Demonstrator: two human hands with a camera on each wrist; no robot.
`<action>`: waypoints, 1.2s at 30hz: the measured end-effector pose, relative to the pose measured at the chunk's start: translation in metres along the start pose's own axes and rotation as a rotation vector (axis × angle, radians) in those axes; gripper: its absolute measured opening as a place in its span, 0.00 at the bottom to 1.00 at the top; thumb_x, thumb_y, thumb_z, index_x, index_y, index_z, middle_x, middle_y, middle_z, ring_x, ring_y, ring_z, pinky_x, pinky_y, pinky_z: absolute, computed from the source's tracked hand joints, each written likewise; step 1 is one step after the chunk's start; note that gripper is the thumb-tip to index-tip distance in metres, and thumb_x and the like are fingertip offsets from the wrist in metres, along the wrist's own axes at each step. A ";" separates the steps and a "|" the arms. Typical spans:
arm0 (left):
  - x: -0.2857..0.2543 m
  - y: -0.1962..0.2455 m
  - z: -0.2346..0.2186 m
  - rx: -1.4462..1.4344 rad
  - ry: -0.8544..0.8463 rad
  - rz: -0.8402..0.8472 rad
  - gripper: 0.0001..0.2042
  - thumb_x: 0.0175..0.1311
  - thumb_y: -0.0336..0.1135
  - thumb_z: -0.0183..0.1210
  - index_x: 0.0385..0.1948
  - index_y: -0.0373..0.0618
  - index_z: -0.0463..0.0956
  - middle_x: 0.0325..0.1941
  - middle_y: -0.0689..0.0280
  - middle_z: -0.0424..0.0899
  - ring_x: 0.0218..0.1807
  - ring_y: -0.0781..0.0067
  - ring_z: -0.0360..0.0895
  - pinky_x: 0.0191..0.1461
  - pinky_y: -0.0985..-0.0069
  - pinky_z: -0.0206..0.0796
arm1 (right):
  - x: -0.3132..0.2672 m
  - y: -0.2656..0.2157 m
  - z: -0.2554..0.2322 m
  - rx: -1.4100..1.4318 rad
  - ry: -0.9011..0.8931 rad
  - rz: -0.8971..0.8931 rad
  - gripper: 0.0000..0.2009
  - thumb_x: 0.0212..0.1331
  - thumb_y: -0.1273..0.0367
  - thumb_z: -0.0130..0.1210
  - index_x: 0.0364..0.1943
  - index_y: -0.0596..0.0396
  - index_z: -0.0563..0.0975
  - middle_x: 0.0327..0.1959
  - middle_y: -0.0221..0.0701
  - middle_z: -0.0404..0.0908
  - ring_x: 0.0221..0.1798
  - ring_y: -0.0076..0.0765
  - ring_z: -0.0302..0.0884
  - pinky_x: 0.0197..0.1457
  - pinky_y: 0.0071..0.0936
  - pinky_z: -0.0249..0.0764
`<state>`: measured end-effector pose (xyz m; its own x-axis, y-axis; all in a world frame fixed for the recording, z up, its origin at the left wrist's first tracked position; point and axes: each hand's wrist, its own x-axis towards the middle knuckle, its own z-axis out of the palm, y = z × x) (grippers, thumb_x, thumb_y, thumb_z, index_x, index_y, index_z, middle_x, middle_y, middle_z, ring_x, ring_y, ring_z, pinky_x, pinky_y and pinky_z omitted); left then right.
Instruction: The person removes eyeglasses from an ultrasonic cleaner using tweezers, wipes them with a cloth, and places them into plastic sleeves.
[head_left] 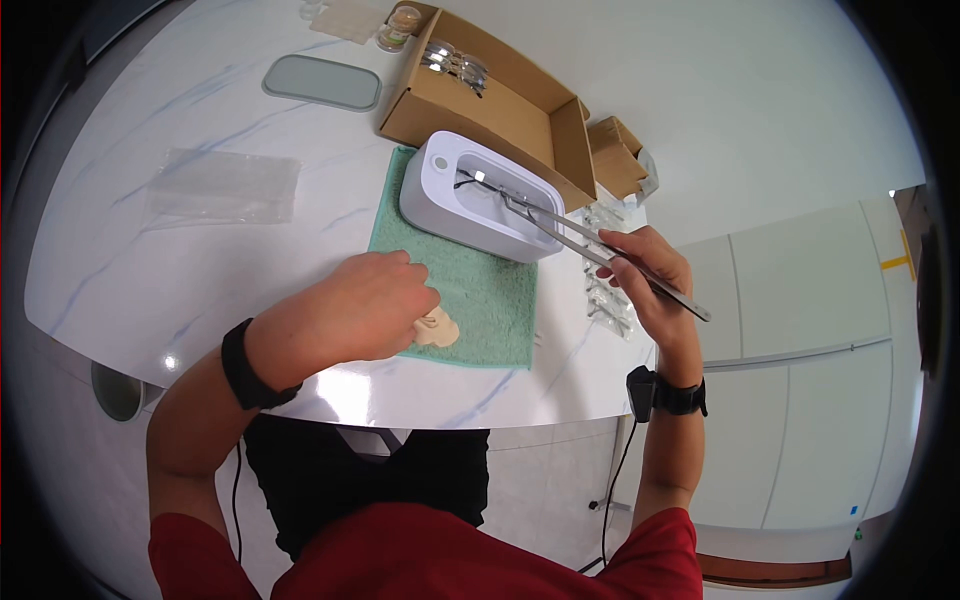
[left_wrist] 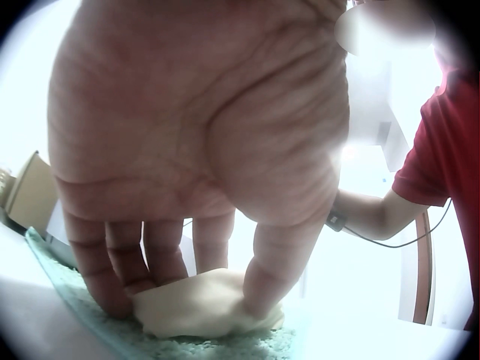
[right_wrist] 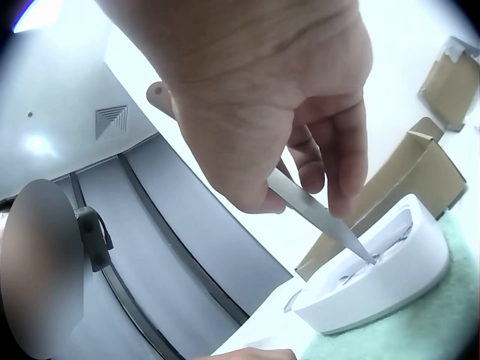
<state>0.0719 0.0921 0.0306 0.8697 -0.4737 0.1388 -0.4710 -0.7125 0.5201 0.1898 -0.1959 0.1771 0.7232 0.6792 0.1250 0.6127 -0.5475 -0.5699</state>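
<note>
Pinching long tweezers [right_wrist: 319,215] in the right hand [right_wrist: 274,105], reaching down to glasses [head_left: 489,186] inside the far white tub [head_left: 455,225], likely to avoid bare-handed contact. Grasping beige cloth [head_left: 437,328] with the left hand [head_left: 365,305] on the near green towel [head_left: 492,310], perhaps keeping it handy.

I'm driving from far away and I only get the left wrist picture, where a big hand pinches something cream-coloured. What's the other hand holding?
Observer: The right hand is holding long metal tweezers.
Operator: Cool! Where do they go? I can't see past these big fingers.
Observer: They reach into the open white tub.
Operator: Ooh. Is anything else hiding from me?
Observer: Yes, some glasses lie inside the cardboard box behind it.
</note>
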 end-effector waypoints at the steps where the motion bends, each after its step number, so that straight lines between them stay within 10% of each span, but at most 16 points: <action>1: 0.000 0.000 0.000 0.006 0.027 0.013 0.04 0.55 0.31 0.62 0.30 0.45 0.84 0.36 0.61 0.83 0.47 0.56 0.79 0.51 0.61 0.74 | 0.000 0.001 0.001 0.088 0.020 0.003 0.11 0.64 0.80 0.54 0.48 0.64 0.83 0.42 0.34 0.79 0.41 0.30 0.85 0.44 0.23 0.79; 11: 0.001 0.000 0.000 -0.004 -0.021 -0.012 0.06 0.55 0.31 0.64 0.34 0.44 0.83 0.37 0.63 0.79 0.47 0.57 0.76 0.52 0.63 0.71 | -0.005 0.018 -0.002 0.485 0.175 0.181 0.11 0.66 0.79 0.50 0.47 0.66 0.83 0.51 0.40 0.78 0.43 0.41 0.88 0.43 0.26 0.84; 36: 0.002 -0.001 0.001 -0.009 -0.018 -0.026 0.06 0.55 0.32 0.65 0.34 0.45 0.83 0.37 0.63 0.80 0.47 0.57 0.76 0.51 0.63 0.72 | -0.021 0.026 -0.012 0.393 0.228 0.154 0.12 0.65 0.75 0.62 0.51 0.63 0.83 0.54 0.44 0.84 0.47 0.38 0.87 0.47 0.25 0.82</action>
<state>0.0742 0.0910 0.0296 0.8787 -0.4645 0.1100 -0.4470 -0.7198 0.5311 0.1943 -0.2307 0.1695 0.8746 0.4561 0.1644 0.3574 -0.3775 -0.8543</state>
